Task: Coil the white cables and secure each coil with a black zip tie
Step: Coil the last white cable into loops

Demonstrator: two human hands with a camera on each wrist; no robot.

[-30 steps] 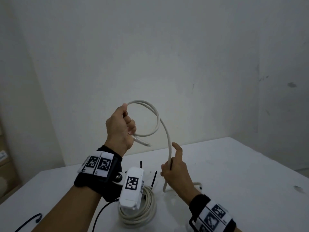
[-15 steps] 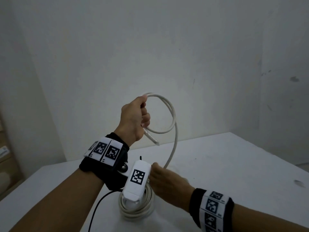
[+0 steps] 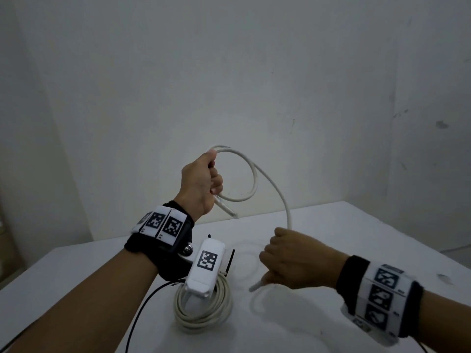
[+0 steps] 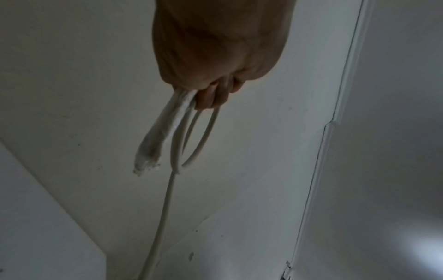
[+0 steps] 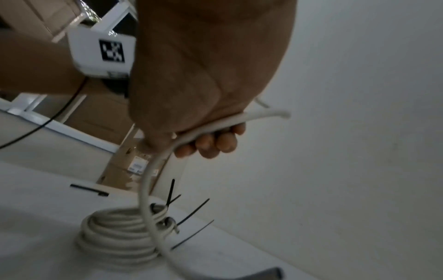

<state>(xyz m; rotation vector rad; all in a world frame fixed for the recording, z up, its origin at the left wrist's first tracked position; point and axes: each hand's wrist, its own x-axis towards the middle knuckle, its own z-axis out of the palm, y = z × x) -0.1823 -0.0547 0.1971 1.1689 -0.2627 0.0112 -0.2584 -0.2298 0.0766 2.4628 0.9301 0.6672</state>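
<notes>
My left hand (image 3: 204, 179) is raised above the table and grips a small loop of white cable (image 3: 251, 174), with the plug end (image 3: 226, 208) sticking out below the fist. In the left wrist view the fingers (image 4: 210, 94) curl round the loop strands and the plug (image 4: 151, 147) hangs down. From the loop the cable runs down into my right hand (image 3: 293, 261), fist closed round it (image 5: 215, 125), lower and to the right. A finished white coil (image 3: 204, 309) lies on the table, black zip ties (image 5: 191, 214) at it.
The white table (image 3: 356, 250) has its far edge against a pale wall. Slack cable (image 3: 254, 301) trails on the table below my right hand. A loose black zip tie (image 5: 88, 190) lies left of the coil; cardboard boxes (image 5: 100, 117) stand beyond the table.
My right hand has shifted right along the cable and closed round it lower down. The left hand stays raised with the loop, a little higher than a second ago.
</notes>
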